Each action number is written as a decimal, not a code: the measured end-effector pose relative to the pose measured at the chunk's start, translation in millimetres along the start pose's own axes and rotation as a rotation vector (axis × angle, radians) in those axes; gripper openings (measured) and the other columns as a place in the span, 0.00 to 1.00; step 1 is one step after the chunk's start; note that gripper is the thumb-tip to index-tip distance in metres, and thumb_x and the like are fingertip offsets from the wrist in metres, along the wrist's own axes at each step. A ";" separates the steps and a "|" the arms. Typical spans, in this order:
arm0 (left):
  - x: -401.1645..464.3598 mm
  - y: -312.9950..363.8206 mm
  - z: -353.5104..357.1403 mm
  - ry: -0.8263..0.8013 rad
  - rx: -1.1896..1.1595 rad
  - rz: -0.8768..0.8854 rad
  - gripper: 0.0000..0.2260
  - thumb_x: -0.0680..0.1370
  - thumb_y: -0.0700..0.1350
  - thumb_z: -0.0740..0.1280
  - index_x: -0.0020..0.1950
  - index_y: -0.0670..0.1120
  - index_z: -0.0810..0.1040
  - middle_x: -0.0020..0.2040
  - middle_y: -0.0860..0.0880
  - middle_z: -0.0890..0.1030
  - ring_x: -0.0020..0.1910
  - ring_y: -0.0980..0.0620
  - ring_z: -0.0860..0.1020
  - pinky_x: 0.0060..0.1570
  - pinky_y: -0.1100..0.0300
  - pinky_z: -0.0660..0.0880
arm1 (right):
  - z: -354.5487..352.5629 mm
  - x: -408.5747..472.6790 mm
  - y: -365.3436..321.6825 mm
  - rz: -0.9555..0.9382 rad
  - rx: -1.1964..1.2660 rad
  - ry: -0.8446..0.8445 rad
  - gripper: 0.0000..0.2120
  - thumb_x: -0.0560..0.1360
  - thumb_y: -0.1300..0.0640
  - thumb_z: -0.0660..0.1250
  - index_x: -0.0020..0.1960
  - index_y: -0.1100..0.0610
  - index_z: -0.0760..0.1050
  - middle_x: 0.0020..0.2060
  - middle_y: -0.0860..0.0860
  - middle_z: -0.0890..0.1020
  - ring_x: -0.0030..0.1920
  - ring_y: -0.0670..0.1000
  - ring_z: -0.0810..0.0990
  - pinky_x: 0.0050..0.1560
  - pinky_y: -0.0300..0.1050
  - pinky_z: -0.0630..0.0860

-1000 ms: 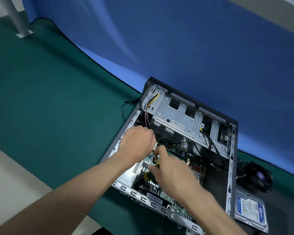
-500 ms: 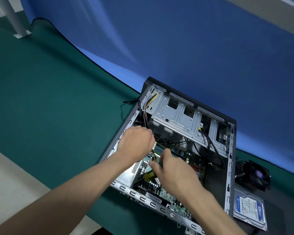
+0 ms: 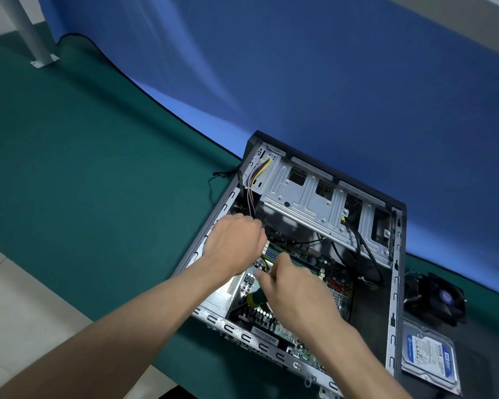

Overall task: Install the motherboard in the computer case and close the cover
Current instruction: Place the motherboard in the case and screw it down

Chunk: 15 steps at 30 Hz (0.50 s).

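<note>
**Both hands inside the open case, over the seated board**

The right hand (image 3: 297, 292) has its fingers curled round a screwdriver with a yellow-and-black handle (image 3: 255, 298), whose butt shows below the palm; the tip is hidden under the hand. The left hand (image 3: 234, 243) reaches in at the case's left wall with its fingers bent down out of sight, so whether they grasp anything cannot be told.

Beneath both hands lies the green printed motherboard (image 3: 336, 283), flat on the floor of the black and grey metal computer case (image 3: 395, 283), which lies on its side with its cover off. Blue and green memory slots (image 3: 274, 251) run between the two hands. A bundle of yellow, purple and black wires (image 3: 255, 175) drops down at the case's far left corner, beside the silver metal drive cage (image 3: 314, 203) that spans the far end.

The case rests on a worktop covered in green cloth (image 3: 84, 182). Just right of the case lie a black cooling fan (image 3: 438, 298) and, nearer, a silver hard drive with a blue label (image 3: 428, 359). A blue cloth backdrop (image 3: 300, 67) hangs behind.
</note>
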<state>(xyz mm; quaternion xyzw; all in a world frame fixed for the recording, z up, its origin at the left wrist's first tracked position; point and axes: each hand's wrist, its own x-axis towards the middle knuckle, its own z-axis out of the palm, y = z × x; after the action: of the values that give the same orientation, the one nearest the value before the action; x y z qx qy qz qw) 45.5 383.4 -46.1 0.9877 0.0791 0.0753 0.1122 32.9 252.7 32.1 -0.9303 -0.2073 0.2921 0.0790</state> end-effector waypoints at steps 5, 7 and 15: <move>1.0 -1.6 1.4 -0.001 -0.002 0.005 0.14 0.80 0.48 0.53 0.36 0.48 0.69 0.38 0.49 0.80 0.38 0.49 0.75 0.40 0.58 0.65 | 1.3 -0.2 3.9 0.015 -0.032 0.009 0.15 0.81 0.44 0.54 0.56 0.55 0.67 0.48 0.54 0.80 0.47 0.58 0.79 0.41 0.47 0.69; 0.4 -1.9 1.3 -0.001 -0.006 0.005 0.14 0.80 0.48 0.53 0.36 0.48 0.70 0.37 0.49 0.80 0.38 0.50 0.75 0.40 0.58 0.67 | 0.0 0.7 8.8 0.040 -0.039 0.016 0.17 0.80 0.41 0.54 0.56 0.55 0.67 0.46 0.52 0.79 0.46 0.57 0.78 0.40 0.47 0.67; -0.4 -1.6 1.9 0.005 -0.002 0.002 0.14 0.80 0.48 0.53 0.36 0.48 0.69 0.37 0.49 0.80 0.37 0.50 0.74 0.39 0.59 0.65 | -0.6 -2.4 10.5 0.018 -0.046 0.029 0.17 0.80 0.40 0.54 0.51 0.54 0.67 0.44 0.52 0.80 0.44 0.56 0.78 0.38 0.46 0.67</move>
<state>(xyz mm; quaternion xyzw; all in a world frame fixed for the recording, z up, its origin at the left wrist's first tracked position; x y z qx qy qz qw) 45.3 384.4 -48.4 0.9874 0.0784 0.0778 0.1132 35.0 242.2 31.0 -0.9378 -0.2045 0.2743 0.0580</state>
